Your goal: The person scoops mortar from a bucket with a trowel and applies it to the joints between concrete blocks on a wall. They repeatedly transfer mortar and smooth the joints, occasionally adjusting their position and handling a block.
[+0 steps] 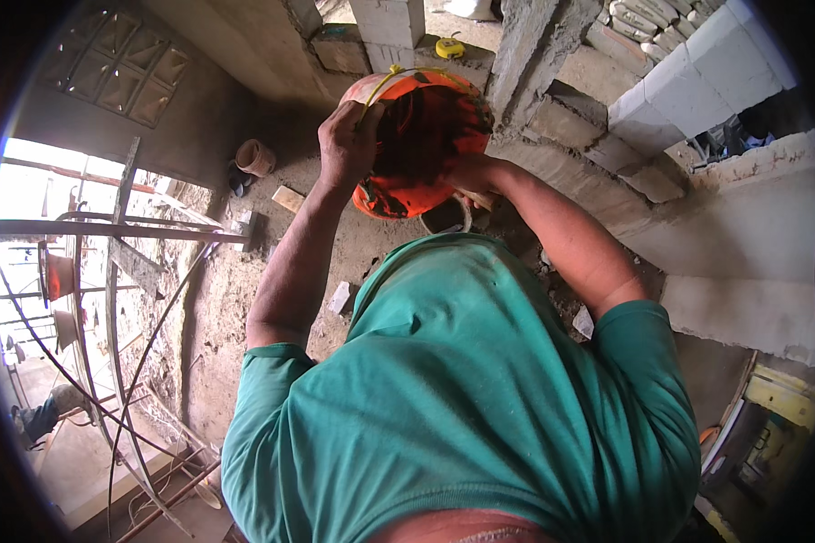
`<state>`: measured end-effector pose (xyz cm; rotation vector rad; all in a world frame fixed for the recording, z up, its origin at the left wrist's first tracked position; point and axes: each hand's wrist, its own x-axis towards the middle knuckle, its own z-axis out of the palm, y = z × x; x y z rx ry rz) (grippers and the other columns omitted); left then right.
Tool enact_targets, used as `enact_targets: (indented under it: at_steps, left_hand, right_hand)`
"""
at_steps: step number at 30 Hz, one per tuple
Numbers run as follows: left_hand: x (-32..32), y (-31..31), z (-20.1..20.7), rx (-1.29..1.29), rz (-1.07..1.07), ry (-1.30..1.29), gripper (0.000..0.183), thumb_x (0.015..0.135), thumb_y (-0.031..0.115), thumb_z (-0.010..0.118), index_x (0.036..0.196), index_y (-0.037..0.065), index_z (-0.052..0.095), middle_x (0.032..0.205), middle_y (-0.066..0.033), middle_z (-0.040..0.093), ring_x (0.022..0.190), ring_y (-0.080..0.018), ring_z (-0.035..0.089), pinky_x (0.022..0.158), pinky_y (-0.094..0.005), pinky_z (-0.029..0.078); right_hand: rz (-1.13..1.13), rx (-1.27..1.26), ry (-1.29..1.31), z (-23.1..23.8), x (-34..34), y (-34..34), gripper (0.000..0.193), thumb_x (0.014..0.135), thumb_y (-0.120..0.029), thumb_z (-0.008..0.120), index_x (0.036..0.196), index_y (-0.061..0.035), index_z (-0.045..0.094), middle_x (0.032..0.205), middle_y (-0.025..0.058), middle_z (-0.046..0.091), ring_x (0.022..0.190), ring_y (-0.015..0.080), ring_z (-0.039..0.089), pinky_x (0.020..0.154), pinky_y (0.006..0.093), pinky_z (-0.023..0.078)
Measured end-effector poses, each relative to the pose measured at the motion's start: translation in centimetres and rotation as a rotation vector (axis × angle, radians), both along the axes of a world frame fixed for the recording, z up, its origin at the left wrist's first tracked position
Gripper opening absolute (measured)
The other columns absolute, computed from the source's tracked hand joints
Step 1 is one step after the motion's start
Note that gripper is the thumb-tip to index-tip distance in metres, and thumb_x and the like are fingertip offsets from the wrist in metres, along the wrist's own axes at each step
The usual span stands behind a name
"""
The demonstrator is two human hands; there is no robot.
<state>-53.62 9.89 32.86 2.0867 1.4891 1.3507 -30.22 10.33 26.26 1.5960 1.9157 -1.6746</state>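
An orange bucket [417,195] is tilted so that its mouth faces me, its inside dark and smeared with what looks like mortar. A yellow handle [391,76] arches over its far rim. My left hand [346,145] is closed on the bucket's left rim, by the end of the handle. At the lower right of the mouth, my right hand [466,172] reaches against or just inside the rim; shadow hides its fingers, so its grip is unclear. Partly covered below the bucket is a dark round container [447,217], close to my green shirt.
A yellow tape measure [449,47] lies on the low block wall ahead. Pale blocks [688,86] line the right. A small bucket [255,157] and a board [288,198] are on the dirt floor at left. Metal bars [118,231] stand farther left, with another person's leg [41,421] beyond.
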Motion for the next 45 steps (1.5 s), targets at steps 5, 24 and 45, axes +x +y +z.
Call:
enact_targets:
  at_steps: [5, 24, 45]
  left_hand:
    - [0.7, -0.5, 3.6, -0.069, -0.062, -0.349, 0.021, 0.096, 0.021, 0.062, 0.088, 0.002, 0.066, 0.067, 0.0056, 0.050, 0.063, -0.0033, 0.042, 0.056, -0.0236, 0.037]
    - [-5.5, 5.9, -4.4, -0.317, 0.293, -0.681, 0.022, 0.097, 0.029, 0.060, 0.081, 0.014, 0.060, 0.063, 0.0056, 0.048, 0.056, -0.0030, 0.042, 0.048, -0.0242, 0.037]
    - [-18.6, 6.3, -14.5, -0.476, 0.812, -0.205, 0.044, 0.094, 0.039, 0.059, 0.080, -0.002, 0.064, 0.069, -0.0058, 0.057, 0.065, -0.0172, 0.047, 0.062, -0.0362, 0.042]
  right_hand:
    - [-0.170, -0.196, 0.409, 0.2, 0.6, -1.9, 0.031, 0.100, -0.035, 0.046, 0.103, -0.0056, 0.054, 0.074, 0.0073, 0.057, 0.056, 0.0171, 0.058, 0.048, 0.0322, 0.050]
    - [-0.549, -0.377, 1.084, 0.8, 11.0, -7.9, 0.051, 0.088, -0.023, 0.056, 0.133, -0.0020, 0.048, 0.078, 0.0059, 0.054, 0.055, 0.0105, 0.051, 0.049, 0.0255, 0.045]
    - [-1.149, 0.850, -0.521, -14.1, 28.0, 4.0, 0.059, 0.082, -0.017, 0.062, 0.135, -0.0017, 0.042, 0.110, 0.0272, 0.061, 0.099, 0.0428, 0.062, 0.085, 0.0480, 0.051]
